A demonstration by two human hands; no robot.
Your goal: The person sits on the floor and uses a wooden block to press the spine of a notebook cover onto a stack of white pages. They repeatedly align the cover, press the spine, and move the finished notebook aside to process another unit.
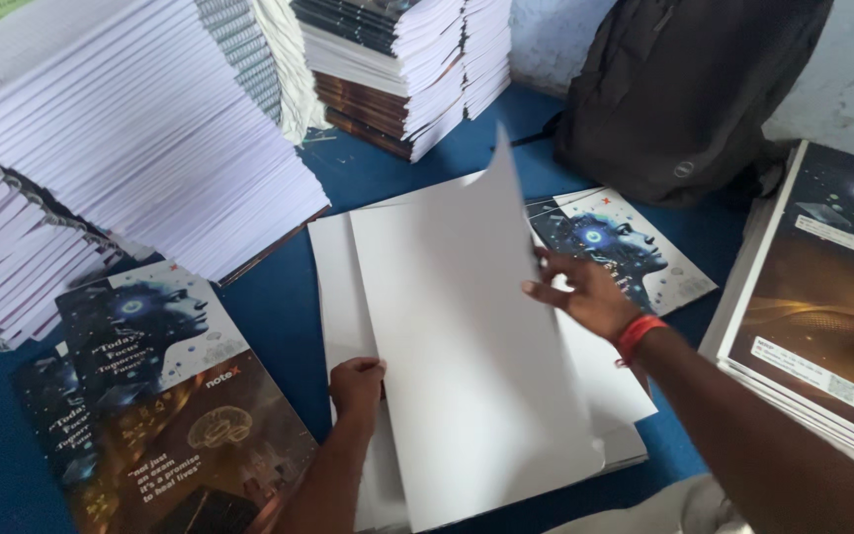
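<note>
Both hands, left hand (356,384) and right hand (585,294), grip a blank white sheet (467,336), fingers apparently pinching its curling edges.

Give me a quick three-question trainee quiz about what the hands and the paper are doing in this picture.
1. True or false: the right hand lifts the edge of a white sheet.
2. What does the left hand rest on: A the backpack, B the stack of white sheets, C the printed cover?
3. What colour is the wristband on the right wrist?

Key: 1 true. 2 B. 3 red-orange.
</note>
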